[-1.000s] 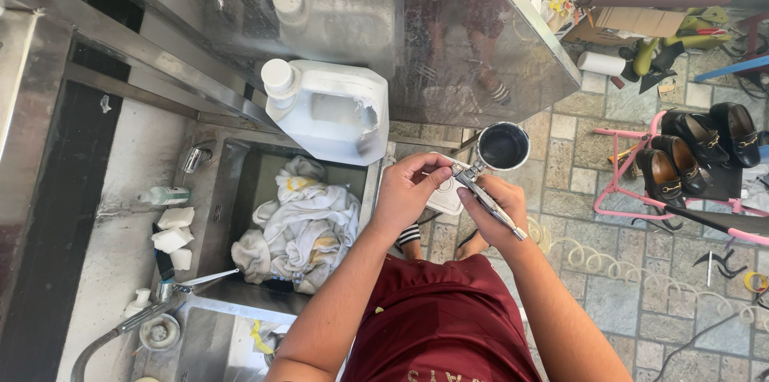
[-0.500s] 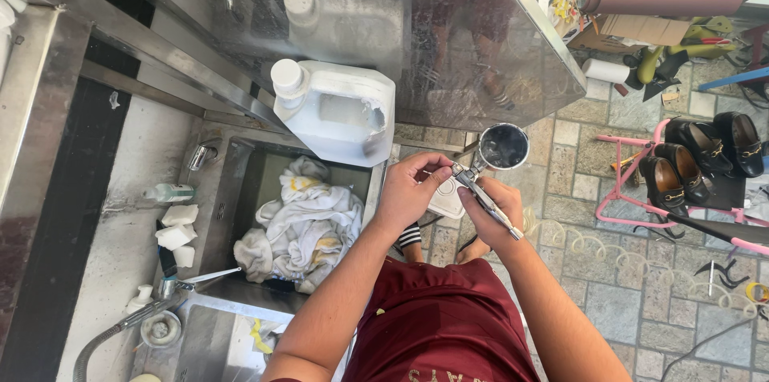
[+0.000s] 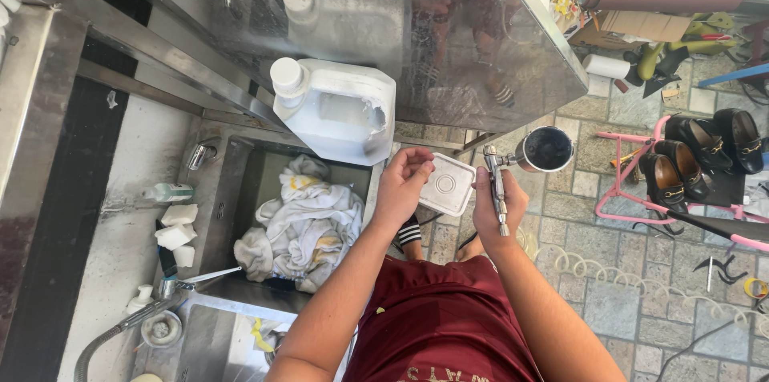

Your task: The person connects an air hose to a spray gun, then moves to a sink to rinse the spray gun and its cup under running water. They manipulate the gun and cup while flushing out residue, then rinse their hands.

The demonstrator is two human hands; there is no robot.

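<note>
Left hand (image 3: 403,182) now off the airbrush (image 3: 498,190), fingers loosely curled, empty; right hand (image 3: 498,207) fingers clenched around it.

A white plastic jug (image 3: 336,110) with a round cap and a hole cut in its side stands at the edge of a steel sink. A flat white rounded-square lid (image 3: 448,183) sits just beside the left hand (image 3: 400,186). A small clear bottle with a green cap (image 3: 168,192) lies left of the sink. A brown cardboard box (image 3: 641,26) sits at upper right.
</note>
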